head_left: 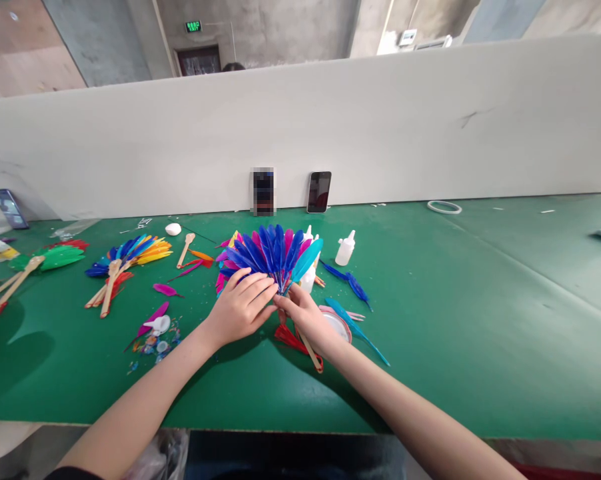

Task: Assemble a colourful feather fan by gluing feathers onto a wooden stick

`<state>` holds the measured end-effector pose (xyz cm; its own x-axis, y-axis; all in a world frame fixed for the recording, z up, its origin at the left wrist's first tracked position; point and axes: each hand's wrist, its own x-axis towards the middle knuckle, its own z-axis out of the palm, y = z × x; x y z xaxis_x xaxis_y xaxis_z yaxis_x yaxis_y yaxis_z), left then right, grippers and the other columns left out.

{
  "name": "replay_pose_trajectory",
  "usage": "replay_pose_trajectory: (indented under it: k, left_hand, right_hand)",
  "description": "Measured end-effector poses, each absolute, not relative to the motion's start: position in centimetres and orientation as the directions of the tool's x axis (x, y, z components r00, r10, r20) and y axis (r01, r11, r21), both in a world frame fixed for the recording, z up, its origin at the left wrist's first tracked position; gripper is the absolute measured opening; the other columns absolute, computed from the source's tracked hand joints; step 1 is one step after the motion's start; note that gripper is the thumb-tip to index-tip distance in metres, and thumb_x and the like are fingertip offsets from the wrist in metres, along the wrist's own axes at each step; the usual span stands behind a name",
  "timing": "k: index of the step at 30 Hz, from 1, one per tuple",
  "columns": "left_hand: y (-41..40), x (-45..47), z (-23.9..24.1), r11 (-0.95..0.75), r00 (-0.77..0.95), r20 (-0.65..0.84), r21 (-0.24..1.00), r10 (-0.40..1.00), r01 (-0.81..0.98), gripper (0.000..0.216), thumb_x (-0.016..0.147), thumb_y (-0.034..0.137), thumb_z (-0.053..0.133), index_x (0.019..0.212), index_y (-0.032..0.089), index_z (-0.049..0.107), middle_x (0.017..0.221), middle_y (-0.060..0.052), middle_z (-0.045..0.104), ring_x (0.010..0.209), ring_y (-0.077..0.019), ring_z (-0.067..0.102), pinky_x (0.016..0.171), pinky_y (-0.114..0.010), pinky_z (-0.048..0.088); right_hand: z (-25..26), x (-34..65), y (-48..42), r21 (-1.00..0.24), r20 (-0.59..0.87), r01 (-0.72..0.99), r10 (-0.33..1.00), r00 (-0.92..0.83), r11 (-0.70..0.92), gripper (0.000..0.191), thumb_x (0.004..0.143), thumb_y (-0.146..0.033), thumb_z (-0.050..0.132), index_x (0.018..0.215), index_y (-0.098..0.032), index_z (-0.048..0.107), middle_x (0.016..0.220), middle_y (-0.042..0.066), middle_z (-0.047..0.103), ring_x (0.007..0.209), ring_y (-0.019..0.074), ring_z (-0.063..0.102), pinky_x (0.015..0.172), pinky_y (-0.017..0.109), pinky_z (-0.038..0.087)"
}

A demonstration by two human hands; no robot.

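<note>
A feather fan [275, 252] stands upright before me, with dark blue feathers in front, magenta ones behind and a turquoise one at its right edge. My right hand [308, 317] pinches it near the base of the quills. My left hand [244, 301] is closed on the fan's lower left side, its fingertips at the quill bases. The thumbs meet close to the centre, and the exact grip there is hidden. Below my right hand the fan's wooden handle [309, 352] slants down, with a red tassel [289, 337] beside it.
Left lie a multicoloured fan [130, 257], a green fan [55, 257], loose magenta feathers [165, 289] and sequins [150, 347]. To the right are a white glue bottle [346, 248], blue feathers [355, 287], a turquoise feather [360, 330] and a round lid [338, 325]. Phones [319, 192] lean on the partition.
</note>
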<state>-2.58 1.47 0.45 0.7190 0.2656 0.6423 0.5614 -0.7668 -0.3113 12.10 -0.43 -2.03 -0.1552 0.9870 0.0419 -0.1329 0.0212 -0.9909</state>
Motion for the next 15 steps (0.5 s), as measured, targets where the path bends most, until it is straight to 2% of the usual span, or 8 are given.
replay_pose_trajectory:
  k: [15]
  left_hand:
    - [1.34,-2.62,0.50,-0.770,0.701,0.658,-0.286,0.275,0.570,0.027,0.080,0.023,0.046,0.103,0.013,0.057,0.099,-0.008,0.066,0.096,-0.0183,0.057,0.091,-0.036,0.038]
  right_hand:
    - [-2.24,12.04,-0.30,-0.991,0.056,-0.125,0.987,-0.153,0.036,0.019,0.068,-0.037,0.051,0.070,-0.020,0.042,0.052,-0.007,0.042,0.048,0.0096,0.042,0.051,0.026,0.033]
